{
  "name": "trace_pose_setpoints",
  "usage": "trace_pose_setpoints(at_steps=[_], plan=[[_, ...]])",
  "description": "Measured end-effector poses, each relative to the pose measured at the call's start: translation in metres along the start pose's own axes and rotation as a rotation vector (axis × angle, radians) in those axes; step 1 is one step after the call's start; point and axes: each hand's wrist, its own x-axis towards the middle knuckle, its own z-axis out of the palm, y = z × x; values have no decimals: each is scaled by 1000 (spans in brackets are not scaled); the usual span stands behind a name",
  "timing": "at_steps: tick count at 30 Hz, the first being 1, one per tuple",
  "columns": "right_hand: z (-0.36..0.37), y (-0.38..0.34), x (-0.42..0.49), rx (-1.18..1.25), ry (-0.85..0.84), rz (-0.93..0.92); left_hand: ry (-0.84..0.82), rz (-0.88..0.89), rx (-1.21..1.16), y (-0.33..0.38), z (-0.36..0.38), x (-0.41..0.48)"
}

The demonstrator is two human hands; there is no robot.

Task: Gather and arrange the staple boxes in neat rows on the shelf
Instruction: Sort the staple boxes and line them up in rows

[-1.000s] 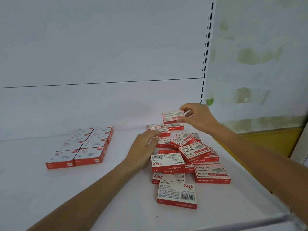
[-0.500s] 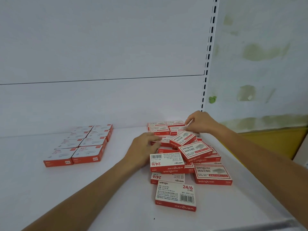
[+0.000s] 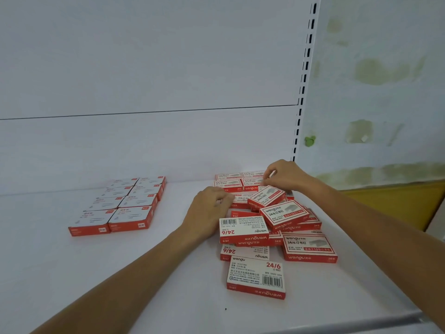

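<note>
Red-and-white staple boxes lie in a loose pile [image 3: 284, 213] on the right of the white shelf [image 3: 168, 273]. Two short rows of boxes [image 3: 228, 183] line the back wall behind the pile. My right hand [image 3: 286, 175] reaches over the pile and pinches the right-hand box of the back rows [image 3: 252, 181] between thumb and fingers. My left hand [image 3: 209, 208] sits at the pile's left side, its curled fingers closed on the end of a flat box [image 3: 239, 198]. One box [image 3: 256, 276] lies alone at the front.
A neat block of red-and-white boxes [image 3: 120, 206], two wide, sits on the left of the shelf. A slotted upright [image 3: 303, 92] marks the shelf's right end, with a stained wall beyond it. The shelf's front edge [image 3: 337, 324] runs along the bottom right.
My right hand has brought the box it held in the air down onto the back row by the wall and stays on it. My left hand has hardly moved.
</note>
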Motion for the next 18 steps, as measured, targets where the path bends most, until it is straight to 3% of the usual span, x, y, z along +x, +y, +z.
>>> trace_pose_setpoints(at_steps=[4, 8, 13, 18], plan=[[-10, 3, -15, 83, 44, -101, 29, -9, -169, 3, -5, -5], [-24, 3, -42, 194, -68, -203, -152, -29, -368, 12, -10, -14], [-38, 6, -60, 214, -286, -182, -256, 23, -361, 22, -8, -22], [-45, 7, -65, 151, -344, -171, -266, -47, -358, 23, -10, -25]])
